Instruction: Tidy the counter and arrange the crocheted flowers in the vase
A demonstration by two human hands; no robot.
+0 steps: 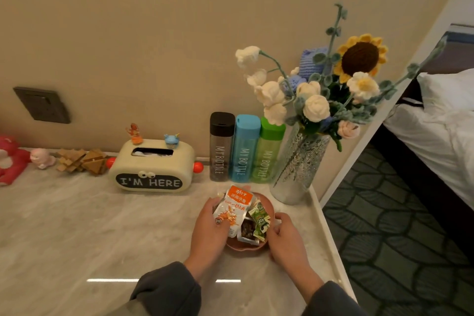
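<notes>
A textured glass vase (298,161) stands at the counter's right end against the wall, holding crocheted flowers (318,100): a sunflower (360,58), white roses, blue blooms and green sprigs. In front of it sits a pink bowl (246,247) filled with snack packets (234,209). My left hand (209,232) grips the bowl's left side, fingers touching the orange packet. On the bowl's right rim rests my right hand (286,238), wrapped around it.
Black, blue and green bottles (246,149) line the wall left of the vase. A cream tissue box (151,165) reading "I'M HERE", wooden puzzles (82,160) and pink toys (15,159) stand further left. The marble counter's right edge (331,233) drops to carpet beside a bed (441,123).
</notes>
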